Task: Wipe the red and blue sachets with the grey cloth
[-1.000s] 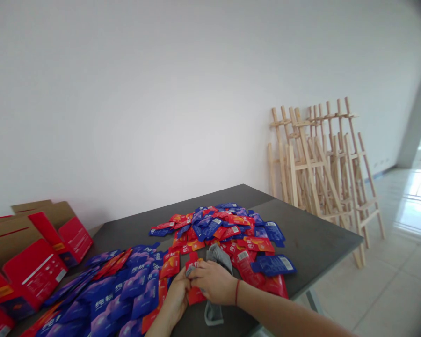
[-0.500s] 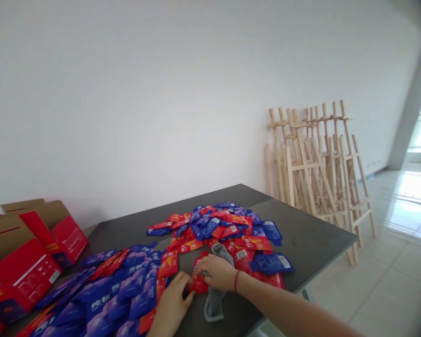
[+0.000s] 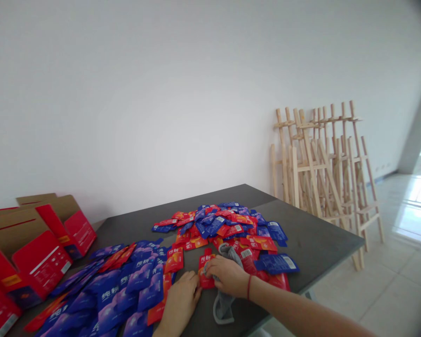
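Observation:
A red pouch with white lettering lies flat on the dark table, between my two hands. My left hand is closed at the pouch's lower left edge, its fingertips pinching there. My right hand, with a red band at the wrist, is closed around a grey cloth and presses it on the pouch's right side. Part of the cloth hangs toward the near table edge. Beyond my hands is a loose heap of red and blue pouches. To the left, blue and red pouches lie in overlapping rows.
Open red cardboard boxes with brown insides stand at the left. The dark table ends at a corner on the right. Several wooden easels lean against the white wall behind it, on a tiled floor.
The view has turned slightly left, so everything sits further right. On the pouch, my right hand has shifted a little with the cloth; more of the pouch's upper part shows.

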